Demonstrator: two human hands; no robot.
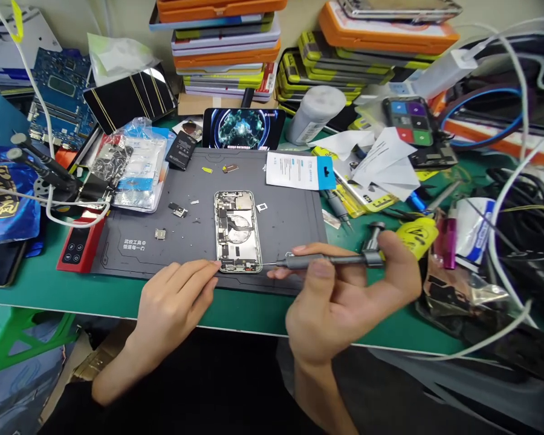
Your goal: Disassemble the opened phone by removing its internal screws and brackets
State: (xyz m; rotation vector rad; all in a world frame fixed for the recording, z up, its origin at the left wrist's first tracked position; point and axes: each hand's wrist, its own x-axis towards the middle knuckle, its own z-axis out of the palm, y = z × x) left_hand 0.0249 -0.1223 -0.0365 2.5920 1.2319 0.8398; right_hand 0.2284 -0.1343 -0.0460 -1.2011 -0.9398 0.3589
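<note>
An opened smartphone (238,232) lies on the dark grey work mat (290,241), its inner boards and a round coil showing. At its lower left corner, my left hand (172,299) presses the fingertips, held together, against the frame. My right hand (340,296) is closed around a grey precision screwdriver (308,261), held nearly level. Its thin tip points left and reaches the phone's lower right edge; whether it sits in a screw is too small to tell. Close by on the mat are a SIM tray (262,207), a small metal part (160,234) and a camera-like module (178,209).
A lit phone (243,128) leans behind the mat, beside a black battery (181,150) and a white canister (317,113). Stacked boxes (226,45) line the back. A red device (80,244) stands left; cables (498,223) and packets crowd the right.
</note>
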